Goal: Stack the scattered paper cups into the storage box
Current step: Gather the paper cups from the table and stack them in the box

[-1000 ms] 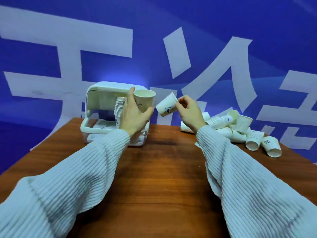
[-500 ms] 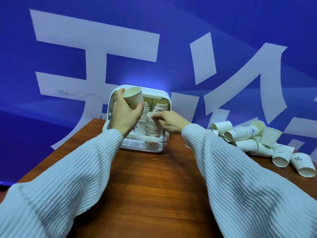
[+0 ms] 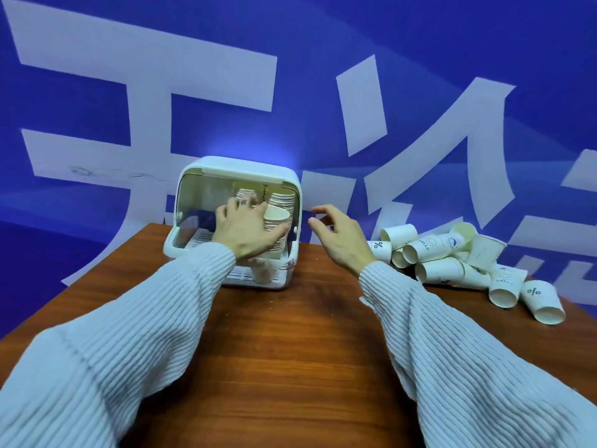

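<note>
A person in pale ribbed sleeves reaches both arms up from the bottom of the frame across a brown wooden bench (image 3: pixel 290 344). Behind it hangs a blue wall with large white characters.

Just left of centre stands a white storage box (image 3: pixel 239 166) with its curved front cover lifted, so the inside shows. Several tall stacks of paper cups (image 3: pixel 284 202) stand upright in it, toward its right side.

The left hand (image 3: pixel 242 234) is inside the box opening. Its grip looks closed around the front stack (image 3: pixel 276 227), thumb on the right of the cups and fingers reaching behind, though the fingers are partly hidden. The top cup of that stack sits a little tilted, not fully seated.

The right hand (image 3: pixel 336 240) hovers just right of the box, above the bench. Its grip is wide and holds nothing, with fingers spread and loosely bent.

At the right of the frame, well apart from the box, a heap of loose cups (image 3: pixel 452 263) lies on its side on the bench. Two more cups lie toward the right edge; one shows a percent sign (image 3: pixel 542 302).

The step in hand appears to be settling a cup onto a stack in the box. Many cups remain outside, so the task is probably far from finished. The next move likely calls for the empty right hand to travel right to the heap and take one cup by its wall, gently, since thin paper crushes easily.
</note>
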The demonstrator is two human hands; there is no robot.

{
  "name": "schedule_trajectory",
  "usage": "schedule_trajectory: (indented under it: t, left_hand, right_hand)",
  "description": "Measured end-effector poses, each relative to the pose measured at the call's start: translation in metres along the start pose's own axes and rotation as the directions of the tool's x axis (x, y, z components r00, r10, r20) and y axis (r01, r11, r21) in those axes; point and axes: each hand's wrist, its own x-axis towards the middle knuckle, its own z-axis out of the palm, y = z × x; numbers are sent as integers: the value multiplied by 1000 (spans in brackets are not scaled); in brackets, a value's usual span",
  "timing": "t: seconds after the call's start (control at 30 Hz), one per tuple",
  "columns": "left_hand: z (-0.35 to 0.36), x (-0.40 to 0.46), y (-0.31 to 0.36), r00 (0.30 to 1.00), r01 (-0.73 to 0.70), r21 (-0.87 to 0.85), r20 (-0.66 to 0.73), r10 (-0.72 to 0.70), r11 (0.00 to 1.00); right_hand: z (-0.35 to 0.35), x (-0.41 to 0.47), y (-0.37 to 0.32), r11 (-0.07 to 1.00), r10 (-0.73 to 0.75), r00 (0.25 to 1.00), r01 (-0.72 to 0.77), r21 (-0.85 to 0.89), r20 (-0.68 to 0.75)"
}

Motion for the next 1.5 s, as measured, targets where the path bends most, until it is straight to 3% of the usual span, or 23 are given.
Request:
schedule_trajectory:
  t: [0.1,0.2,0.27,0.47,0.6,0.7,0.77,0.87,0.93,1.0,1.07,1.13,1.27,1.43,1.5]
  left_hand:
    - [-9,2,2,998,-52,73,-40,55,996]
    - [-5,-6,26,936,-193,38,-293,196,980]
    - [9,-15,52,899,-302,-49,-347,267,952]
    - [85,-32,130,896,-441,-161,-139,422,883]
    - [122,-29,175,891,-452,-216,-63,449,866]
    - [147,-15,205,913,-400,-271,-33,407,875]
    - [165,-5,218,958,-263,-365,12,286,893]
    - [186,18,226,983,129,-515,177,-42,848]
    - [194,33,226,974,211,-538,185,-130,816]
    - [202,42,227,992,98,-443,110,-54,891]
    - [209,53,231,986,-167,-199,-53,160,966]
    - [216,66,234,937,-327,-25,-137,321,945]
    - [231,80,235,952,-306,0,-26,306,952]
    - [228,77,237,923,-309,141,-191,332,940]
    - [226,77,235,922,-316,111,-198,332,942]
  right_hand:
    - [-4,-11,18,999,36,999,-36,-13,7]
    - [-13,-21,36,995,99,995,-99,8,-6]
    - [-17,-27,54,986,167,986,-167,10,-20]
    - [-44,-56,118,944,331,937,-330,26,-111]
    - [-74,-69,162,924,380,898,-379,49,-221]
    - [-91,-71,192,876,478,771,-452,168,-420]
    - [-91,-73,209,861,498,660,-457,225,-563]
    - [-81,-64,230,884,412,692,-461,76,-592]
    - [-78,-52,240,900,321,744,-433,-56,-585]
    - [-75,-39,250,900,283,782,-416,-127,-555]
    - [-72,-26,257,897,282,796,-417,-147,-536]
    - [-71,-18,263,894,278,799,-418,-161,-533]
    - [-68,-10,274,882,305,787,-445,-152,-536]
    - [-66,-7,274,899,291,747,-427,-95,-598]
    - [-66,-6,268,916,274,758,-393,-79,-592]
